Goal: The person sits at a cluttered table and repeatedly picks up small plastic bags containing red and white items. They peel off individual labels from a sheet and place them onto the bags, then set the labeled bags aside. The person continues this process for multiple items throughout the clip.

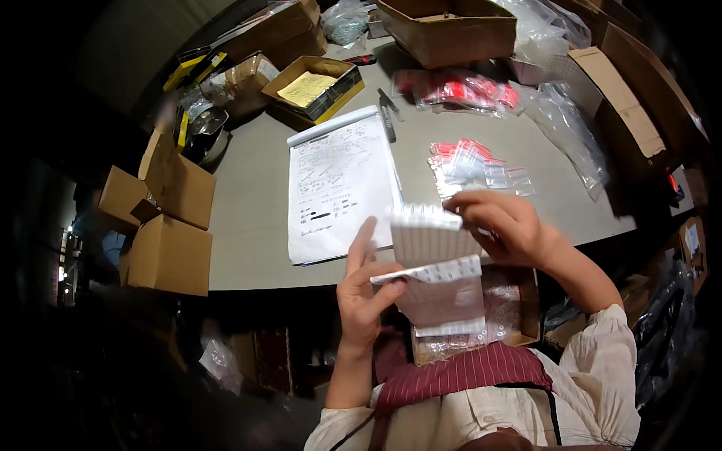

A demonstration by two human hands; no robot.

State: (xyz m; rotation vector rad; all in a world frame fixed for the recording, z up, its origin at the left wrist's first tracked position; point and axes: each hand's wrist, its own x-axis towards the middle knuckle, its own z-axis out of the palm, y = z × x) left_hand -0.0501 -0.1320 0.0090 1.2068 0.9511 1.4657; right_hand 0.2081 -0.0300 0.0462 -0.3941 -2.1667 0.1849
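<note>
I hold a white ribbed strip pack [429, 239] over my dark red, white-pinstriped apron [459, 372] and cream shirt [602, 376]. The table [248, 225] is grey, carrying a white sheet with black writing [338, 180]. Red-and-clear bags [470, 165] lie near brown boxes [169, 252] and a yellow note [307, 89].

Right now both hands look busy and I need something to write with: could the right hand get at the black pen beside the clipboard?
Probably not yet: the right hand grips the white strips. The table between it and the pen beside the clipboard lies bare.
</note>
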